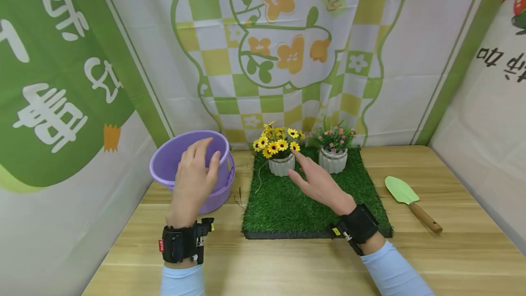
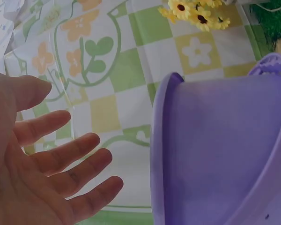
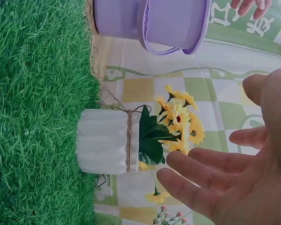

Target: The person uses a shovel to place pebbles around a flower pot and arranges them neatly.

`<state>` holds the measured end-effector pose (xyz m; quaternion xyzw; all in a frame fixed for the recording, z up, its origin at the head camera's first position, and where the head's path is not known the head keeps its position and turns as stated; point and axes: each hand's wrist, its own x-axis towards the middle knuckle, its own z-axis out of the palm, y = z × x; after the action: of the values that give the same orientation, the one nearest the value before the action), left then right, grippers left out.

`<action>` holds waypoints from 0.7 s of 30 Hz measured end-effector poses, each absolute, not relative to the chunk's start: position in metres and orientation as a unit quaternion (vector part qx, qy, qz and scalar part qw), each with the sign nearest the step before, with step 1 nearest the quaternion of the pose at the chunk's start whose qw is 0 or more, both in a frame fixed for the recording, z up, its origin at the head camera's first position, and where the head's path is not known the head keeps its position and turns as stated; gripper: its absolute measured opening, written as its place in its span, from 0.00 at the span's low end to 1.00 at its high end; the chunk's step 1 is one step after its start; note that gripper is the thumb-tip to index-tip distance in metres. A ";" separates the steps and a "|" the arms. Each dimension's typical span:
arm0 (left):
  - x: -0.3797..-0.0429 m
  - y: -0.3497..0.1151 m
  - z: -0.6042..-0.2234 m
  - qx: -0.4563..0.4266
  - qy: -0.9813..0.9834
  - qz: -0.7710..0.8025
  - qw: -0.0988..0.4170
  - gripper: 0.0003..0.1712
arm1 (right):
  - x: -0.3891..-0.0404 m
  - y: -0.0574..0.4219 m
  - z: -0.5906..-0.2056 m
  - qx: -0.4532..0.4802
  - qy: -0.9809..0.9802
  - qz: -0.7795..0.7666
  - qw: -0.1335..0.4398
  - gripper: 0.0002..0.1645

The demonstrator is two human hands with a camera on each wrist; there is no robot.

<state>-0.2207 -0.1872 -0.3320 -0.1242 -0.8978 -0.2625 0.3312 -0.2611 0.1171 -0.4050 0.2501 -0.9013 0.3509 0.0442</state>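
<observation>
While the left hand point(image 1: 192, 179) hovers, spread and empty, by the round purple plastic bucket point(image 2: 210, 150), the right hand point(image 1: 318, 182), likewise, hangs near the white ribbed yellow-flowered pot point(image 1: 280, 167), upright on green artificial turf point(image 1: 283, 211), probably steadying it.

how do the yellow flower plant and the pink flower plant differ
The yellow plant has broad blooms with dark centres; the pink plant has much smaller blossoms. In the head view, the yellow plant stands to the left of the pink plant. Both sit upright in whitish pots on the green turf.
</observation>
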 end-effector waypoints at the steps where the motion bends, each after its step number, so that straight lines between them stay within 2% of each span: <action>1: -0.220 -0.189 -0.332 -0.122 -0.897 -0.261 0.334 0.25 | -0.261 0.116 -0.405 0.252 -0.901 0.350 0.045 0.42; 21: -0.220 -0.214 -0.338 -0.069 -0.892 -0.261 0.364 0.24 | -0.266 0.095 -0.397 0.262 -0.884 0.385 0.038 0.42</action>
<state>-0.2197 -0.2138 -0.3378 -0.0685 -0.8916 -0.2609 0.3638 -0.2661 0.0948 -0.3971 0.2621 -0.8841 0.3849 0.0384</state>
